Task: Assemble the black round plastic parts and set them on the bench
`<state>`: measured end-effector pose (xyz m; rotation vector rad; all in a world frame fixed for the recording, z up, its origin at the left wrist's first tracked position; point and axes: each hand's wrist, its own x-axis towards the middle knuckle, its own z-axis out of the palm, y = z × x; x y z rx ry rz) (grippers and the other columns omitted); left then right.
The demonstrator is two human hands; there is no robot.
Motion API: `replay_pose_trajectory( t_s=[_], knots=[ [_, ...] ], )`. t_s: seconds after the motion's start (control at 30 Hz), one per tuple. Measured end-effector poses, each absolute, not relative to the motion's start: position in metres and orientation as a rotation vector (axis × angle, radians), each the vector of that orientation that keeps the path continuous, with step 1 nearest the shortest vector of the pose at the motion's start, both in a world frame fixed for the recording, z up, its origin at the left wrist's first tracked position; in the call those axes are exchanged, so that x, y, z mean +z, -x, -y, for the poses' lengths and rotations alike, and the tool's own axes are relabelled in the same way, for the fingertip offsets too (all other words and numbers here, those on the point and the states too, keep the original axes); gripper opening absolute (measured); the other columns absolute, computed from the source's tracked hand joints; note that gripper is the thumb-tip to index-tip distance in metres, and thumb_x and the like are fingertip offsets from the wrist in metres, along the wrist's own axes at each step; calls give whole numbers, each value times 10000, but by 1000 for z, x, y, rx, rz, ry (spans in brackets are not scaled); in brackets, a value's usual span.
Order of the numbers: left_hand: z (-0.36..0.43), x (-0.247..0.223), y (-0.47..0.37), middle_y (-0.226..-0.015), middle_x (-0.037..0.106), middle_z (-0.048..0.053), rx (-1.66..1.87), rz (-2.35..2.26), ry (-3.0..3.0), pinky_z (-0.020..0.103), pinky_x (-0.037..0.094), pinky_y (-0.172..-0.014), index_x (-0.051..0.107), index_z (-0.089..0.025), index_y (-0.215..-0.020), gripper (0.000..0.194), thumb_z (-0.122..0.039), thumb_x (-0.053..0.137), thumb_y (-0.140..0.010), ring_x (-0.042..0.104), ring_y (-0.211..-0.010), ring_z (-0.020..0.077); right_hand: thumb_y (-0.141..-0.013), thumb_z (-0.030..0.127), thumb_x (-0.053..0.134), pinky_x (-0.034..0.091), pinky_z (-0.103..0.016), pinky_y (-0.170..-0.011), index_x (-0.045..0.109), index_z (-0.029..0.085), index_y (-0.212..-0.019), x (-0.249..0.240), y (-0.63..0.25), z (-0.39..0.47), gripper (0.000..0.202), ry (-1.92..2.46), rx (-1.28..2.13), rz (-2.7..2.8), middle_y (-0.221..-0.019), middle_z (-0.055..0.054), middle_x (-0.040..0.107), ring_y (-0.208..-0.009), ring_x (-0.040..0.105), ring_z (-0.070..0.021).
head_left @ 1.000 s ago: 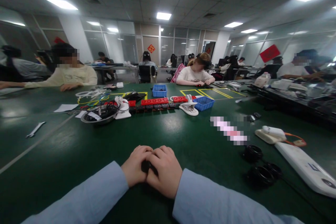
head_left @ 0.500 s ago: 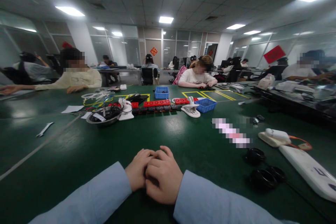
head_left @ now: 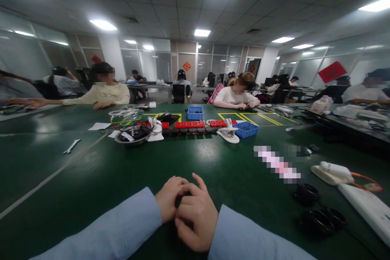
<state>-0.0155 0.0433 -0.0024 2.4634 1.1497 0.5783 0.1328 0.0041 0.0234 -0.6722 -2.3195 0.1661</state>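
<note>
Near the front edge of the green table, my left hand [head_left: 171, 198] and my right hand [head_left: 199, 213] rest against each other. Both wear light blue sleeves. The right hand overlaps the left, its fingers curled and its index finger partly lifted. My left fingers bend inward and are partly hidden behind the right hand. I see no object in either one. Beyond them lies a row of red socket strips [head_left: 190, 124], with a white clamp [head_left: 229, 132] at its right end and a metal bowl of dark cables [head_left: 133, 140] at its left.
Two blue trays stand at the back, one nearer on the right [head_left: 246, 130]. A wrench [head_left: 72, 146] lies on the left. Right of my hands are black round parts [head_left: 317, 221], a white device [head_left: 365, 207] and a white charger [head_left: 336, 168]. Co-workers sit around the far side.
The view has turned slightly left and up, so the scene sits further right and lower. My right index finger looks a bit more raised; the hands stay together.
</note>
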Motion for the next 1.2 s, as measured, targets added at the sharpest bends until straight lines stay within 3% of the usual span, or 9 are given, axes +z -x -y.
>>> replay_pose_trajectory(
  t_s=[0.1, 0.2, 0.27, 0.43, 0.7, 0.97, 1.2],
  knots=[
    [-42, -4, 16, -971, 551, 42, 550, -1140, -2506, 402, 345, -888, 543, -200, -988, 437, -240, 656, -568, 489, -927, 232, -667, 223, 468, 102, -434, -1002, 545, 204, -690, 28, -136, -5, 83, 693, 155, 2223, -700, 15, 592, -845, 479, -167],
    [-41, -5, 17, -1007, 548, 47, 531, -1165, -2507, 453, 283, -934, 537, -215, -993, 482, -328, 689, -550, 478, -963, 251, -700, 238, 487, 211, -415, -929, 544, 191, -889, 37, -140, -7, 203, 941, 120, 2186, -896, -23, 583, -879, 456, -185],
    [-40, -5, 17, -994, 552, 52, 534, -1188, -2481, 473, 253, -952, 538, -208, -963, 496, -386, 704, -531, 483, -961, 253, -717, 287, 523, 273, -396, -852, 527, 183, -958, 43, -142, -8, 263, 1140, 95, 2200, -917, -40, 568, -873, 453, -200],
    [-38, -7, 15, -967, 560, 48, 588, -1217, -2467, 460, 218, -981, 531, -197, -923, 478, -404, 696, -525, 499, -940, 238, -691, 444, 577, 327, -359, -704, 557, 186, -807, 47, -140, -9, 284, 1397, 18, 2340, -787, -40, 578, -782, 478, -215],
    [-38, -1, 16, -998, 553, 48, 548, -1162, -2501, 486, 214, -975, 548, -197, -958, 494, -388, 694, -527, 496, -950, 248, -673, 370, 604, 348, -339, -701, 569, 166, -762, 42, -135, -10, 225, 1438, -7, 2391, -743, -44, 591, -760, 498, -203],
    [-42, -4, 18, -989, 549, 57, 556, -1113, -2509, 445, 267, -952, 575, -183, -949, 412, -244, 674, -554, 488, -941, 242, -625, 267, 584, 368, -286, -669, 570, 153, -816, 38, -142, -15, 223, 1190, 172, 2457, -792, -46, 568, -734, 454, -173],
    [-48, -7, 20, -979, 536, 34, 544, -1087, -2466, 380, 365, -849, 630, -201, -796, 327, -287, 738, -499, 467, -939, 253, -574, 190, 550, 319, -262, -618, 565, 186, -760, 33, -142, -18, 187, 949, 333, 2477, -795, -7, 572, -686, 412, -146]
  ],
)
